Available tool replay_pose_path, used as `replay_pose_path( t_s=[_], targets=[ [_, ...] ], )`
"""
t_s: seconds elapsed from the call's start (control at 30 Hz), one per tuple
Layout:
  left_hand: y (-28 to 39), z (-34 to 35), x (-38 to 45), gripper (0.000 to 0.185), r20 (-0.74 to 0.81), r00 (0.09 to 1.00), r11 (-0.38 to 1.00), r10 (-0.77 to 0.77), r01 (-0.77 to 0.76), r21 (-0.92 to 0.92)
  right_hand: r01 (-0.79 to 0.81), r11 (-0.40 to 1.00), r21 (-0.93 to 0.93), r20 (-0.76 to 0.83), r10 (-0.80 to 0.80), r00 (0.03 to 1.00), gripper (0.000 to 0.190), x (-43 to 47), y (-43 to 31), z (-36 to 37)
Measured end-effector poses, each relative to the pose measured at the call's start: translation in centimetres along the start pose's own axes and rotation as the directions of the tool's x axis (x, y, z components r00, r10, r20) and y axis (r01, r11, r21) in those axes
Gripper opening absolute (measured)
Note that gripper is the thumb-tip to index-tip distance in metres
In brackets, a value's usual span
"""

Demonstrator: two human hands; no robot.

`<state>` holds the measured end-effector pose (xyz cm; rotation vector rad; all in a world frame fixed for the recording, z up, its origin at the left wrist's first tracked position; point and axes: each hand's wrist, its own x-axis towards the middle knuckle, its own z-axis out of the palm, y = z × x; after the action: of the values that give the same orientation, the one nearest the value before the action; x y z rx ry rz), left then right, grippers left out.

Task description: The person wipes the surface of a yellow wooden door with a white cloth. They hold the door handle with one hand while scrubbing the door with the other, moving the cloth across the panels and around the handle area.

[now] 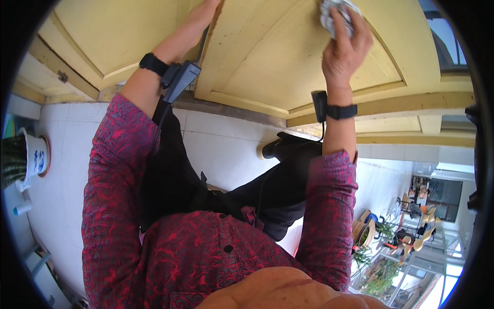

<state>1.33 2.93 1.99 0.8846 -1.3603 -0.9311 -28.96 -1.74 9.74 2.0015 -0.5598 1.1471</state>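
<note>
My right hand (pixel 345 50) presses a crumpled white-and-grey cloth (pixel 332 17) against a yellow panelled wooden door (pixel 270 61). The fingers are bent over the cloth, near the upper part of the door's recessed panel. At the top edge of the view, my left hand (pixel 200 19) rests at the door's left edge. Its fingers are cut off by the picture, so its hold is unclear. The door stands ajar, with a narrow dark gap beside its left edge. Small dark specks and scuffs mark the paint.
Another yellow door panel (pixel 88 34) with a metal latch (pixel 62 76) is at the left. Below lies a white tiled floor (pixel 216 154). A potted cactus (pixel 13 160) stands far left. Potted plants (pixel 362 235) and cluttered items are at the right. Black straps with devices sit on both wrists.
</note>
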Motion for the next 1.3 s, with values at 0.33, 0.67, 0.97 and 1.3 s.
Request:
replay_pose_path(
  t_s=[0.33, 0.67, 0.97, 1.3],
  targets=[
    [-0.4, 0.2, 0.6, 0.074, 0.090, 0.986, 0.944, -0.142, 0.163, -0.286, -0.290, 0.942, -0.171, -0.179, 0.260, 0.949, 0.054, -7.8, 10.8, -4.3],
    [1.3, 1.0, -0.5, 0.077, 0.010, 0.977, 0.951, -0.212, 0.208, -0.230, -0.731, 0.654, -0.194, -0.235, 0.692, 0.682, 0.068, -18.8, 11.8, -2.7],
    [-1.3, -0.3, 0.5, 0.077, -0.005, 0.990, 0.971, -0.141, 0.137, -0.198, -0.854, -0.446, 0.267, 0.084, 0.894, -0.440, 0.035, -30.7, -0.3, 3.2],
    [-1.7, 0.4, 0.9, 0.081, -0.203, 0.978, 0.999, -0.046, 0.048, 0.004, -0.844, -0.021, 0.537, 0.318, 0.931, 0.179, 0.050, -21.2, -12.9, 5.7]
  ],
)
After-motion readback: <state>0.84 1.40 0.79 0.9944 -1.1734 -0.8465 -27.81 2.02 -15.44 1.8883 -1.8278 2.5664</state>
